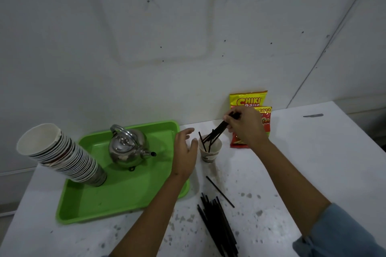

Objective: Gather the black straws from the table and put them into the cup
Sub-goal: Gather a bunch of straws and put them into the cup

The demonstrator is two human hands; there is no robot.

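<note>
A small paper cup stands upright on the white table, with several black straws leaning in it. My right hand is above and right of the cup, pinching the top ends of a bunch of those straws, whose lower ends are inside the cup. My left hand hovers just left of the cup with fingers spread, holding nothing and not touching the cup. A pile of black straws lies on the table near me, and one single straw lies apart above it.
A green tray at the left carries a steel kettle and a tilted stack of paper cups. Two snack bags lean on the wall behind the cup. The table is speckled with stains.
</note>
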